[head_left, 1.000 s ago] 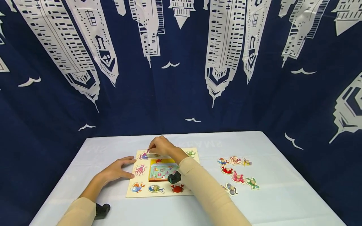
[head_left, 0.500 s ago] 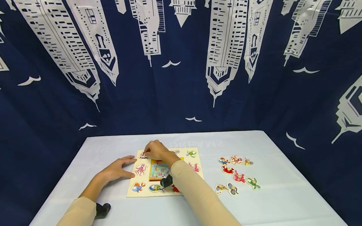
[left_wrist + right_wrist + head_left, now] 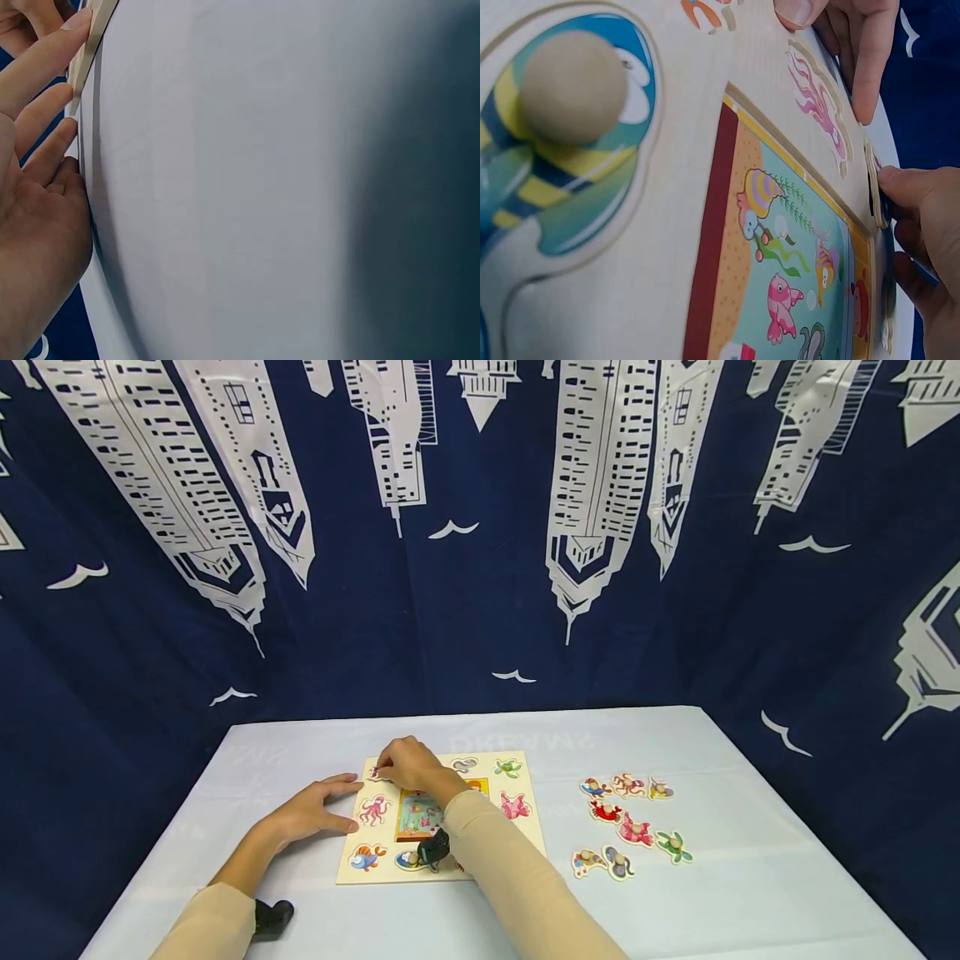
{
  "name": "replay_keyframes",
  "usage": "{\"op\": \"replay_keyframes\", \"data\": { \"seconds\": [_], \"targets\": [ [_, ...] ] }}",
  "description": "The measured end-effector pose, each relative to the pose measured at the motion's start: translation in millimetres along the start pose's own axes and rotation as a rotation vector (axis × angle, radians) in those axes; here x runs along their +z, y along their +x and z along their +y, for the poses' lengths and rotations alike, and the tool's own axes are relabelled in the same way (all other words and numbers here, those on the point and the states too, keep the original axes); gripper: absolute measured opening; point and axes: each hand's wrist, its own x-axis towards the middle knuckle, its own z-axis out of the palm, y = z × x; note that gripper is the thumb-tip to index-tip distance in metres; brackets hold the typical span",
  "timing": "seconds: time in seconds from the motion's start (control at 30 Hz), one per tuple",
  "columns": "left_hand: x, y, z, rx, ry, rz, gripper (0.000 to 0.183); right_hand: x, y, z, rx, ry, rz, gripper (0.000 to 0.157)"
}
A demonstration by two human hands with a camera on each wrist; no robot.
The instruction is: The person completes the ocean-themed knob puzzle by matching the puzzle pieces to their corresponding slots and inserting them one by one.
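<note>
In the head view my right hand (image 3: 411, 764) is over the far left corner of a wooden puzzle board (image 3: 528, 837). In the right wrist view its thumb and fingers pinch a puzzle piece (image 3: 874, 184), seen edge-on, tilted against the board; its picture is mostly hidden. My left hand (image 3: 311, 810) rests at the board's left edge, its fingertips touching it, thumb spread apart. The left wrist view shows those fingers (image 3: 49, 142) extended along the board's side. A blue-and-yellow fish piece with a round knob (image 3: 574, 86) lies in the near side of the board.
Several loose knobbed pieces lie right of the board, among them a red crab (image 3: 606, 812), a pink starfish (image 3: 636, 832) and a green turtle (image 3: 673, 846). A pink octopus picture (image 3: 373, 810) shows on the board's left. Behind the white table (image 3: 750, 893) hangs a navy printed cloth (image 3: 450, 635).
My right hand has moved left and a little nearer with the piece, down onto the board's far left corner. My left hand has stayed at the edge.
</note>
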Motion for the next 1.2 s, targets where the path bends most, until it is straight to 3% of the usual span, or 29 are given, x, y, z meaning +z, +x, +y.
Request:
{"op": "replay_keyframes", "data": {
  "seconds": [0.8, 1.2],
  "targets": [
    [-1.1, 0.0, -0.5, 0.011, -0.012, -0.006, 0.081, 1.2, -1, -5, 0.004, -0.096, -0.056, 0.019],
    [-0.1, 3.0, 0.0, -0.006, -0.002, -0.004, 0.082, -12.3, -3, 1, -0.062, -0.137, -0.084, 0.023]
  ]
}}
